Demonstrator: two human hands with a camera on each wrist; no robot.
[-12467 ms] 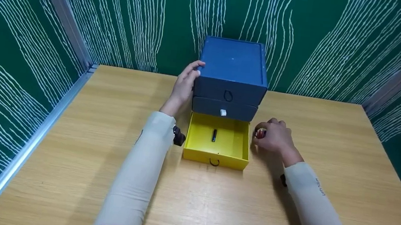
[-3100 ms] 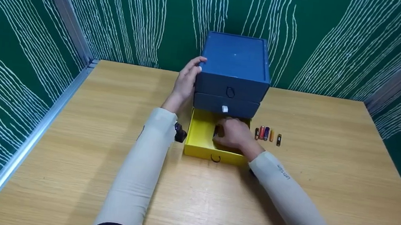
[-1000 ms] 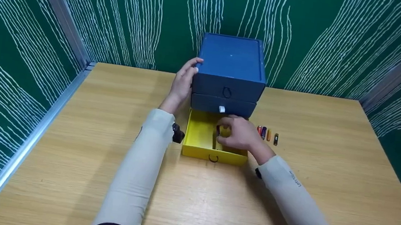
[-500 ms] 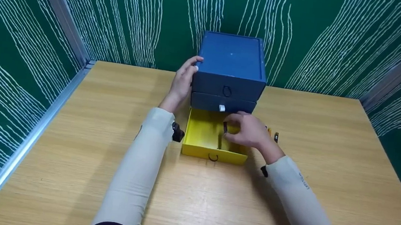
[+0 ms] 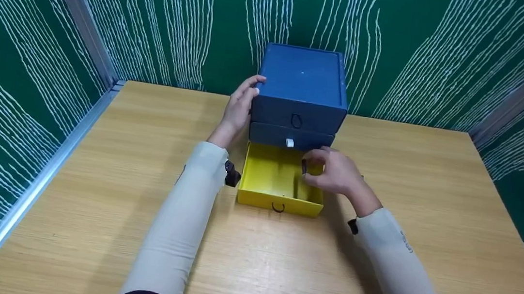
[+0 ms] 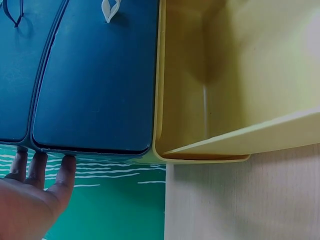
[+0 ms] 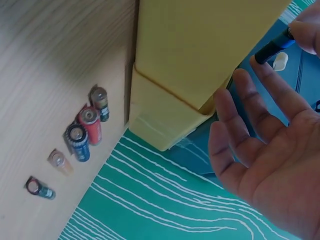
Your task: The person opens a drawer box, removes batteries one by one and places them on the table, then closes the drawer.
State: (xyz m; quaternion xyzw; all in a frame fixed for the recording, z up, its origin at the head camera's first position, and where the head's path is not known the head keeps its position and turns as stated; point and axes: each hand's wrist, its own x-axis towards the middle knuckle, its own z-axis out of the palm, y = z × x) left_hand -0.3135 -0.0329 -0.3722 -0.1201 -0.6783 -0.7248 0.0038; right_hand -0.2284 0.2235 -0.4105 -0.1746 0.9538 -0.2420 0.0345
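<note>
My right hand (image 5: 337,172) pinches a dark battery (image 7: 272,47) between thumb and a fingertip, its other fingers loosely spread. It is above the right side of the pulled-out yellow drawer (image 5: 280,204), whose visible floor bears no battery. My left hand (image 5: 238,110) rests against the left side of the blue drawer cabinet (image 5: 304,73), fingertips at its top edge. In the left wrist view, extended fingers (image 6: 65,175) touch the cabinet's side.
On the table right of the drawer, a red battery (image 7: 90,122), a blue battery (image 7: 78,142) and several others stand in a row; my right hand hides them in the head view. Two blue drawers above are closed, one with a white tab (image 5: 290,143). A patterned green wall (image 5: 398,59) stands behind.
Earlier a dark battery lay on the drawer floor while my right hand was beside the drawer. My right hand has since lifted the battery and moved rightward with it. My left hand has stayed.
</note>
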